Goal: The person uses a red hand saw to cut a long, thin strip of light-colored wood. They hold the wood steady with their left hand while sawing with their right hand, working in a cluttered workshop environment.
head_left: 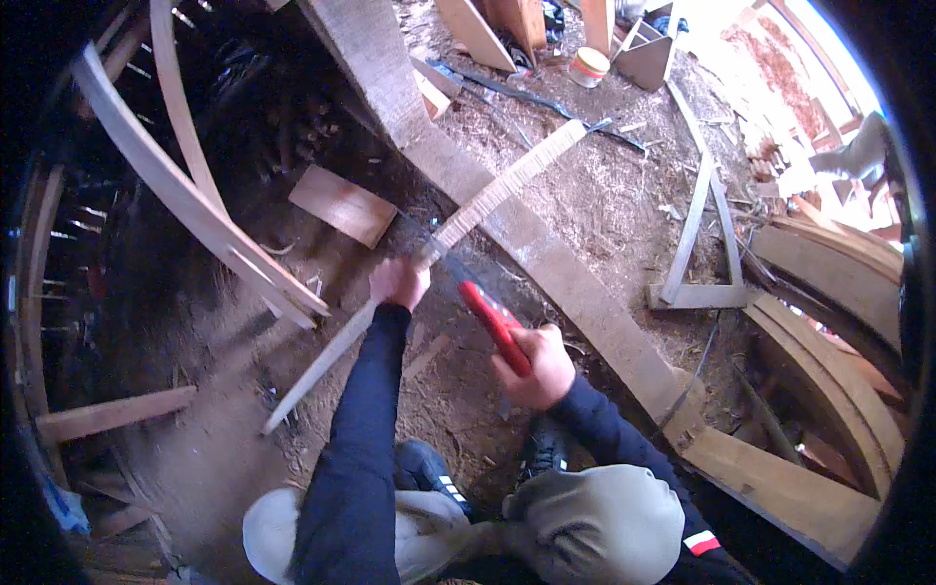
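A long, narrow wooden strip (512, 185) lies slantwise across a thick timber beam (575, 268), its near end reaching down to the left. My left hand (400, 283) is closed around the strip just on my side of the beam. In my right hand (538, 370) is the red handle of a handsaw (494, 327). The saw's grey blade meets the strip's edge close beside my left fingers; most of the blade is hidden or too dark to make out.
A flat board piece (343, 206) lies beyond my left hand. Curved wooden ribs (175, 190) stand at the left, with more curved timbers (829, 375) at the right. Past the beam are a triangular wooden frame (697, 224), a lidded jar (588, 66) and scattered wood shavings.
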`<action>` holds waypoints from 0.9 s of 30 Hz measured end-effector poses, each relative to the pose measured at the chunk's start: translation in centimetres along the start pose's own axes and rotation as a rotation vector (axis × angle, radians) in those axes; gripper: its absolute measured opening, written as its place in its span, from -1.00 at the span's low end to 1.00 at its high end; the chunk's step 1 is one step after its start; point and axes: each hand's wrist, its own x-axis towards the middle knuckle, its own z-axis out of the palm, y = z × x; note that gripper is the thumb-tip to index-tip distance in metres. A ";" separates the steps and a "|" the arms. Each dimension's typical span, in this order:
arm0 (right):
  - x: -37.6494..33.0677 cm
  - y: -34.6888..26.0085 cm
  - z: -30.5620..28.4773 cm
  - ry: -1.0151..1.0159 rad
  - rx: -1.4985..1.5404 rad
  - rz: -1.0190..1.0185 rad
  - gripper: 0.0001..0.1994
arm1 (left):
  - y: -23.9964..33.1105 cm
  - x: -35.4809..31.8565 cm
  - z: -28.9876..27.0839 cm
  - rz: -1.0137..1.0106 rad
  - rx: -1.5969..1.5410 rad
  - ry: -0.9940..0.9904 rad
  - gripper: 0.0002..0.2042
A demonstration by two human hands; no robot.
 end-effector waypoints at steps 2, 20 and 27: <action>-0.2 1.4 -0.1 0.023 0.057 0.005 -0.81 | -0.8 0.9 -0.4 -0.019 -0.029 -0.068 -0.70; -5.4 7.1 -2.1 -0.068 0.081 -0.043 -0.90 | 0.9 4.2 -5.3 -0.142 -0.296 -0.783 -0.57; -1.2 6.9 0.9 -0.074 0.147 0.019 -0.87 | -3.8 4.4 1.4 0.045 -0.141 -0.478 -0.62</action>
